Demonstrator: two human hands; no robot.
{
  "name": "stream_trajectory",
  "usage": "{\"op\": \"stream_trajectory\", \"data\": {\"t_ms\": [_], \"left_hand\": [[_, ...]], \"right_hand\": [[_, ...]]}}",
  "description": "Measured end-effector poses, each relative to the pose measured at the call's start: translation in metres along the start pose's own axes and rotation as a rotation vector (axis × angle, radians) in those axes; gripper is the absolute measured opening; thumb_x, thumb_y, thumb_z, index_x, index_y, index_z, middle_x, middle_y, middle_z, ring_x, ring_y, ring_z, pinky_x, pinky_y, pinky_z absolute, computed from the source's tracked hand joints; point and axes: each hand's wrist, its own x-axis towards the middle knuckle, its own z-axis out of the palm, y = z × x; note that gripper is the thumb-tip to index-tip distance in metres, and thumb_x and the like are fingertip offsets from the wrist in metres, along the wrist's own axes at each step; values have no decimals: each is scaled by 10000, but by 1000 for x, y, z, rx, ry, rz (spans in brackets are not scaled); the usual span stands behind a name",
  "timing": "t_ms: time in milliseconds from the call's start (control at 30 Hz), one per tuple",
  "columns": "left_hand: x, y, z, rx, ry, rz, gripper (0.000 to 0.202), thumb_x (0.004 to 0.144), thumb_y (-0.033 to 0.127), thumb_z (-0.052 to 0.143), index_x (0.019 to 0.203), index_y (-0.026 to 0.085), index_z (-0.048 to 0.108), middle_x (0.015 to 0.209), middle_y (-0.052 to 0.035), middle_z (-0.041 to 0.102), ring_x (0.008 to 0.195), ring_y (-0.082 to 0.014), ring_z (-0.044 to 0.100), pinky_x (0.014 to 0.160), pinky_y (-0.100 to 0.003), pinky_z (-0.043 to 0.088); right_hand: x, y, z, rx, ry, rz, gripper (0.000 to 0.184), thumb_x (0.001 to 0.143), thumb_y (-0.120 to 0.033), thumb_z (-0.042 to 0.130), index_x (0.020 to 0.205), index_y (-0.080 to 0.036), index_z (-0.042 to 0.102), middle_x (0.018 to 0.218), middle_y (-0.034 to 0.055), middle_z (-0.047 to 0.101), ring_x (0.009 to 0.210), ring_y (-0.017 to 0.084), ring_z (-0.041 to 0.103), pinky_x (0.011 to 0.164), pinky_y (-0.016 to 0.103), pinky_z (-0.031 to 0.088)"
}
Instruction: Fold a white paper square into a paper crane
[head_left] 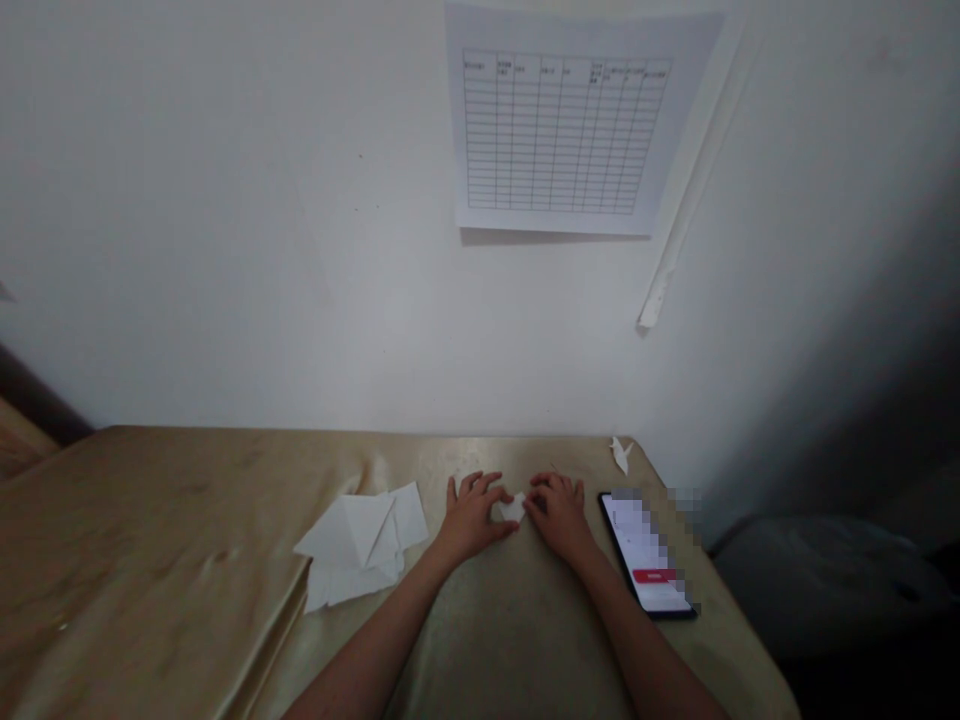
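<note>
A small folded piece of white paper (513, 509) lies between my two hands, low over the table. My left hand (474, 518) has its thumb and index finger closed on the left side of the paper, while its other fingers stretch out over the cloth. At the paper's right edge, the thumb and fingertips of my right hand (559, 512) pinch it. Parts of the paper are covered by the fingers, so its exact folded shape is hard to make out.
Several loose white paper sheets (352, 540) lie overlapping left of my arms. A phone (649, 560) with a lit screen rests at the right, with a folded paper bird (621, 455) behind it. A gold-brown cloth (187, 520) covers the table. A printed chart (555, 140) hangs on the wall.
</note>
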Motion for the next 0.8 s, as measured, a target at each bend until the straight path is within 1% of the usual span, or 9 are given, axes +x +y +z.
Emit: {"op": "stream_trajectory", "data": {"t_ms": [133,300,400,600,800], "left_hand": [[-1,0,0,-4,1,3,427,726,522,762,1110,368,658,1505,7,476,1431,-351,313,1148,-717,78],[0,-2,1,-7,8,6,429,730,539,752,1113,370,658,1505,8,473,1432,-352,307,1154,-711,76],[0,-2,2,-8,8,7,428,730,533,755,1115,375,656,1503,12,476,1428,-352,312,1152,-713,76],[-1,0,1,-7,3,15,432,736,495,766,1133,372,649,1506,3,472,1435,-346,299,1147,-722,42],[-6,2,-4,-15,-13,65,349,759,470,764,1099,465,684,1519,51,453,1449,-335,275,1132,-740,31]], "right_hand": [[1,-3,-1,-10,13,9,159,898,-320,561,888,-252,704,1220,56,617,1234,250,474,1139,597,97],[1,-6,0,-4,14,37,153,880,-289,566,840,-252,708,1203,43,624,1221,244,484,1140,598,77],[1,-6,0,23,13,46,151,873,-281,570,828,-251,711,1198,39,624,1222,245,482,1139,597,84],[1,-7,-1,15,17,43,152,873,-281,572,823,-244,711,1200,55,627,1223,255,480,1136,610,90],[0,-9,-1,9,26,40,158,879,-277,561,824,-240,704,1203,55,624,1211,250,489,1138,593,108]]}}
